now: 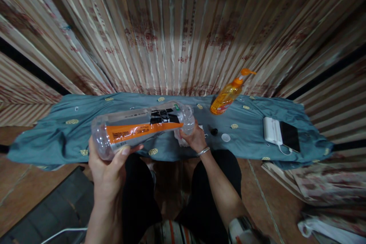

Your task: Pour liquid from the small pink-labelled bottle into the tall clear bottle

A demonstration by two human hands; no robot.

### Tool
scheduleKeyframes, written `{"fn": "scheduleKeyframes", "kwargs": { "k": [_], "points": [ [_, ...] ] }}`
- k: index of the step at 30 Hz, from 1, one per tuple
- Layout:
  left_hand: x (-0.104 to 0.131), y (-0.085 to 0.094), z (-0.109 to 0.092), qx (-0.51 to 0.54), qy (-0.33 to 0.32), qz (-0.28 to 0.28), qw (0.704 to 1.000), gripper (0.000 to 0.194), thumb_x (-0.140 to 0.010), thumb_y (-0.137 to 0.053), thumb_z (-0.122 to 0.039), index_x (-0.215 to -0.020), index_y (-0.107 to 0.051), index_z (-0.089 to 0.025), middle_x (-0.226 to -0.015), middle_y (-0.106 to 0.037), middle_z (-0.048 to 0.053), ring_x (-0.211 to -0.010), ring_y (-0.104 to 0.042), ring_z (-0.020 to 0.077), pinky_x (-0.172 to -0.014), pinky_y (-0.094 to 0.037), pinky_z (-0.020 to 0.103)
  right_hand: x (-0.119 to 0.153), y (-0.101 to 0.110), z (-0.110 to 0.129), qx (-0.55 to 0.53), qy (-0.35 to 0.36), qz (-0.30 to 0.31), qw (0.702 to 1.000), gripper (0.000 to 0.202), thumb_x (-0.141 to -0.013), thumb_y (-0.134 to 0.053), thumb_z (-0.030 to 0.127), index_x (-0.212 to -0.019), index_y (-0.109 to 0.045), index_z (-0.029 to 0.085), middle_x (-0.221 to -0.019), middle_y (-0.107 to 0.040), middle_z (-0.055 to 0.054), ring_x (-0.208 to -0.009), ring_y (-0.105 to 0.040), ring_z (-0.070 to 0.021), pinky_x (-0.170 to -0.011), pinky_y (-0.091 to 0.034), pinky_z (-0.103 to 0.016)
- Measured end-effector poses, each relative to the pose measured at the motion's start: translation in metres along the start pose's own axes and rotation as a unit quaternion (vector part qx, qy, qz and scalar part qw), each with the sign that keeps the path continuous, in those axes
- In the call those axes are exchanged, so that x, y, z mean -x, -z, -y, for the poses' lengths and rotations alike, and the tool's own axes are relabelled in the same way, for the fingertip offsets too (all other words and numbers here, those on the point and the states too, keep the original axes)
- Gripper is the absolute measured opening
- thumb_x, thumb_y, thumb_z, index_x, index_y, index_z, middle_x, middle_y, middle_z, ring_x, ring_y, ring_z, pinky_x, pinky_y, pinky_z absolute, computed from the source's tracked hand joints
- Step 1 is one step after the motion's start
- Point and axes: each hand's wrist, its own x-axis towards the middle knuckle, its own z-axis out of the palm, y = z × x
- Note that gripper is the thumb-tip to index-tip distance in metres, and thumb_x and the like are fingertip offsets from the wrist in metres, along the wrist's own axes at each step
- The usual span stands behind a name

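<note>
1. Clear plastic bottle [143, 126], labelled in orange and grey: from my remote seat I see it on its side, held up over the blue-green cloth [248, 145], neck to the right.
2. My left hand [108, 166] grasps its base end, thumb along the near side.
3. My right hand [196, 138] grasps the neck end; I cannot tell how each fingertip sits.
4. Beneath that hand I make out a white paper [183, 142], and just right of it a small black object [214, 131] beside a whitish disc [225, 137].
5. Farther back I see an orange pump bottle [227, 97], upright.
</note>
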Motion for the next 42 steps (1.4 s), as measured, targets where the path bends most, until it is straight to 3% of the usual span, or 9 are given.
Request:
{"fn": "scheduleKeyframes", "kwargs": {
  "k": [12, 16, 42],
  "points": [
    [0.0006, -0.0038, -0.0012, -0.014, 0.002, 0.002, 1.000, 0.081, -0.047, -0.102, -0.043, -0.119, -0.074, -0.019, -0.107, -0.071, 0.011, -0.080, -0.071, 0.0248, -0.057, -0.068, 0.044, -0.0008, 0.0014, 0.0020, 0.014, -0.003, 0.005, 1.000, 0.066, -0.079, -0.078, 0.032, -0.138, -0.055, 0.013, -0.111, -0.081, -0.016, -0.104, -0.080, -0.0354, -0.092, -0.064, -0.047],
    [0.0011, -0.0034, -0.0020, -0.018, 0.007, 0.004, 1.000, 0.083, -0.047, -0.102, -0.044, -0.121, -0.073, -0.020, -0.108, -0.071, 0.010, -0.081, -0.071, 0.0234, -0.059, -0.067, 0.039, -0.0005, 0.0017, 0.0025, 0.019, -0.005, 0.007, 1.000, 0.067, -0.079, -0.078, 0.032, -0.139, -0.055, 0.013, -0.112, -0.081, -0.016, -0.105, -0.080, -0.0351, -0.093, -0.064, -0.046],
    [0.0001, -0.0041, -0.0019, -0.019, 0.001, 0.003, 1.000, 0.080, -0.048, -0.101, -0.041, -0.119, -0.073, -0.020, -0.108, -0.071, 0.009, -0.082, -0.071, 0.0232, -0.065, -0.067, 0.041, 0.0004, 0.0024, 0.0025, 0.009, -0.007, 0.010, 1.000, 0.067, -0.079, -0.080, 0.031, -0.139, -0.056, 0.015, -0.114, -0.081, -0.015, -0.105, -0.080, -0.0346, -0.093, -0.063, -0.046]
  ]
}}
